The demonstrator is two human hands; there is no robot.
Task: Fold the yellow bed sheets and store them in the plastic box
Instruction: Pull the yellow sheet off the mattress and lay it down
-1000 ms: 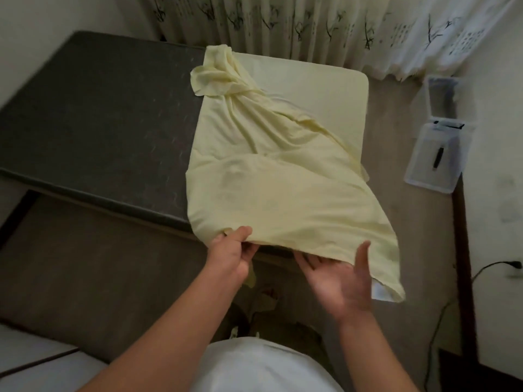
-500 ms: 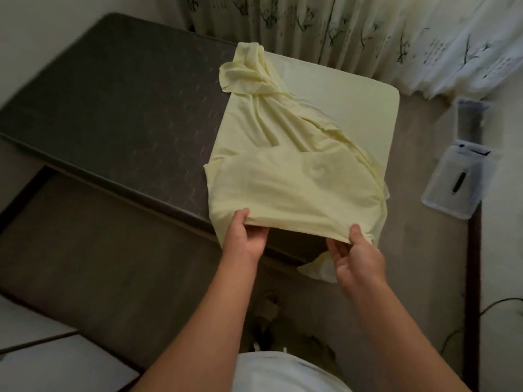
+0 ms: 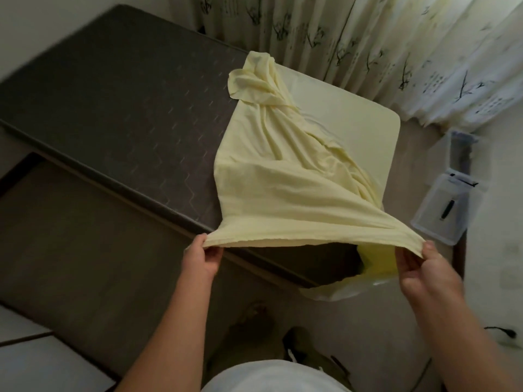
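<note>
Yellow bed sheet (image 3: pixel 285 193), centre frame: judged light, limp, wrinkle-prone. Left hand (image 3: pixel 202 257) and right hand (image 3: pixel 424 267) pinch its near hem corners; grip there.

1. Pale yellow bed sheet (image 3: pixel 285 193): thin, soft matt cloth, creased into loose folds and pulled taut along the near edge.
2. Dark grey mattress (image 3: pixel 119 108): matt woven cover with a faint quilted zigzag pattern.
3. Clear plastic storage box (image 3: pixel 450 210): smooth, translucent, slightly glossy walls.
4. White patterned curtain (image 3: pixel 368 38): light, thin cloth hanging in pleats, printed with dark branch motifs.
5. Brown floor (image 3: pixel 70 236): smooth, dull finish.
</note>
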